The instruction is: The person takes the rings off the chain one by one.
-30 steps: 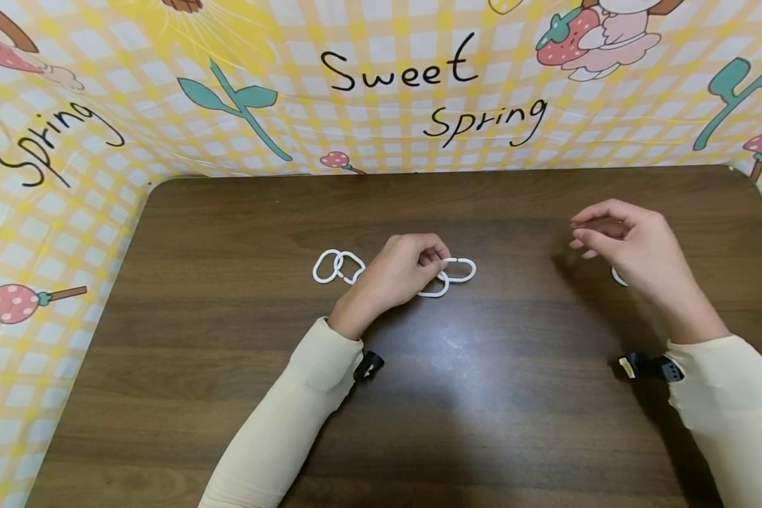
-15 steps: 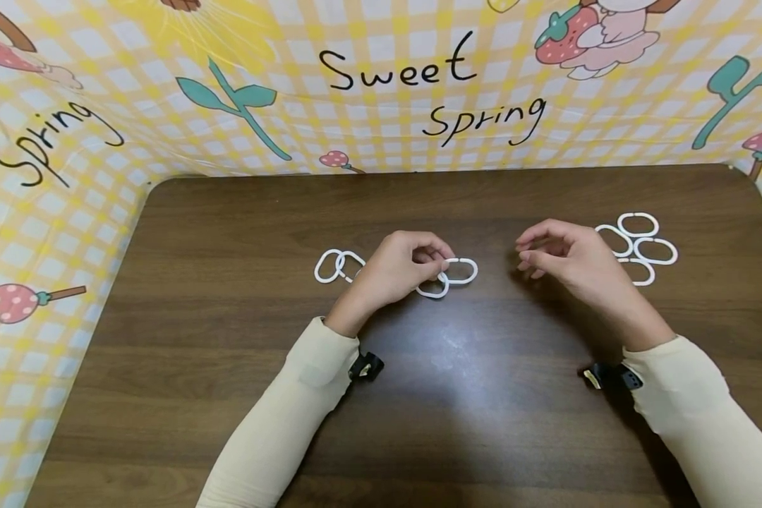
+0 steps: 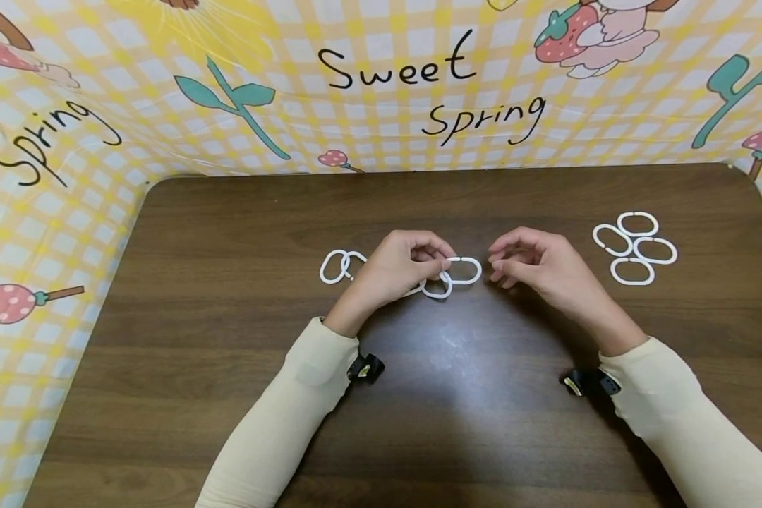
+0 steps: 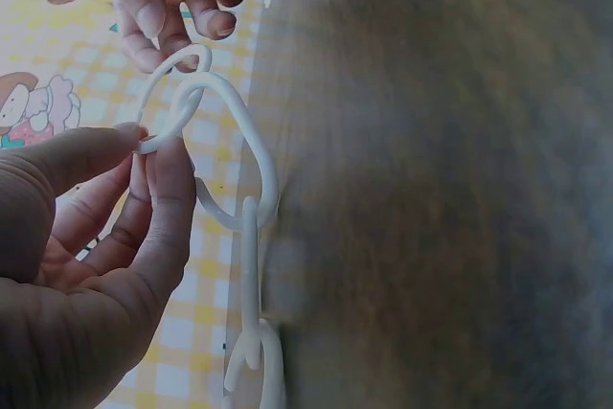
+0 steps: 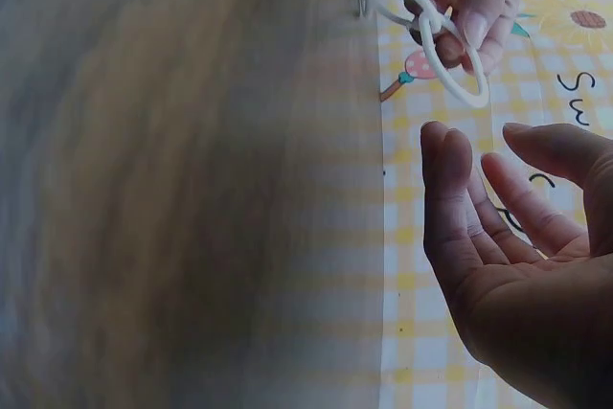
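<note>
My left hand [image 3: 403, 271] pinches a white oval plastic link [image 3: 470, 271] between thumb and fingertips; it is the right end of a chain. Through it hangs a second link [image 4: 251, 136], and more links follow below it in the left wrist view. On the left the chain shows again as two joined links [image 3: 334, 267] beyond my left hand, which hides the middle part. Just right of the pinched link hovers my right hand [image 3: 540, 264], thumb and fingers apart and nothing between them, as the right wrist view [image 5: 527, 237] also shows.
Several loose white oval links [image 3: 632, 271] lie grouped at the right on the brown wooden table [image 3: 470, 437]. A yellow checked cloth [image 3: 368, 134] with printed words and drawings rises behind the table's far edge and along its left side.
My right hand has moved left from over the loose links to beside the chain's right end, uncovering them. My left hand keeps its pinch; the chain's left end has slid slightly right.
</note>
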{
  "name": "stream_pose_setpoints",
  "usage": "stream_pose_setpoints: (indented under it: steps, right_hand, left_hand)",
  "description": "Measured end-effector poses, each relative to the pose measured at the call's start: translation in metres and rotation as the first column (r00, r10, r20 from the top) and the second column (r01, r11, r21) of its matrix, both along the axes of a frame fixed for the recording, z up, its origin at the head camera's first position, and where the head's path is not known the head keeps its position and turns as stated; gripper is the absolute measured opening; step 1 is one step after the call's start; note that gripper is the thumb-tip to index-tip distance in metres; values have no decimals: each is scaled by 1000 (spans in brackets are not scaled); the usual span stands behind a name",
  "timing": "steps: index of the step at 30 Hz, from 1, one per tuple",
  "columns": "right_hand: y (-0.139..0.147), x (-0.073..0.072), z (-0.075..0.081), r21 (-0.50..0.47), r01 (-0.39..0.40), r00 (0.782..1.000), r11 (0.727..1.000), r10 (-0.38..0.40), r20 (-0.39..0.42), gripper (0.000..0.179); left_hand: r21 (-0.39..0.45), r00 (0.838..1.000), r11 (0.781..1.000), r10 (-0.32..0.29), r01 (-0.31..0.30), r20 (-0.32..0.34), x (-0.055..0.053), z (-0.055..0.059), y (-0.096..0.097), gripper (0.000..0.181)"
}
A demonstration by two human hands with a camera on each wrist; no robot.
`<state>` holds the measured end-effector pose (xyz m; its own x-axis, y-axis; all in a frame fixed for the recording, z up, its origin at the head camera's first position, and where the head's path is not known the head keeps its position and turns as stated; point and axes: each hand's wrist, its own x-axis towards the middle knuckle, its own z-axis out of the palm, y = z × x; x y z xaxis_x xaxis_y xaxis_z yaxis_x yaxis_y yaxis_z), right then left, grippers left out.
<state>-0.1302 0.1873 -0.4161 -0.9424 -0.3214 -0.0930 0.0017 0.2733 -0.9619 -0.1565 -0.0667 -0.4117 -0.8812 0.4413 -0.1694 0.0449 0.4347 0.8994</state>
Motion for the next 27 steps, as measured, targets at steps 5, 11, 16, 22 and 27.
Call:
stream_pose_setpoints:
  steps: [5,11,16,22,27]
  right_hand:
    - [-6,0,-1,-24,-4,1000,1000,4,27,20]
    - [-14,0,-1,-28,-11,999,1000,12,35,18]
    - [-19,0,-1,-37,-8,999,999,10,53,18]
    - [-23,0,-1,-36,-1,998,999,3,63,18]
    - [-25,0,-1,-32,-2,997,999,4,75,16]
  left_hand:
    - [13,1000,1000,4,-4,14,0,-1,1,12]
    - [32,1000,999,4,-5,19,-1,-2,1,12]
    - [33,1000,999,3,-4,23,-1,-1,2,12]
    - [38,999,999,5,-6,38,0,-2,2,12]
    - [52,999,999,-2,-1,53,0,-3,1,12]
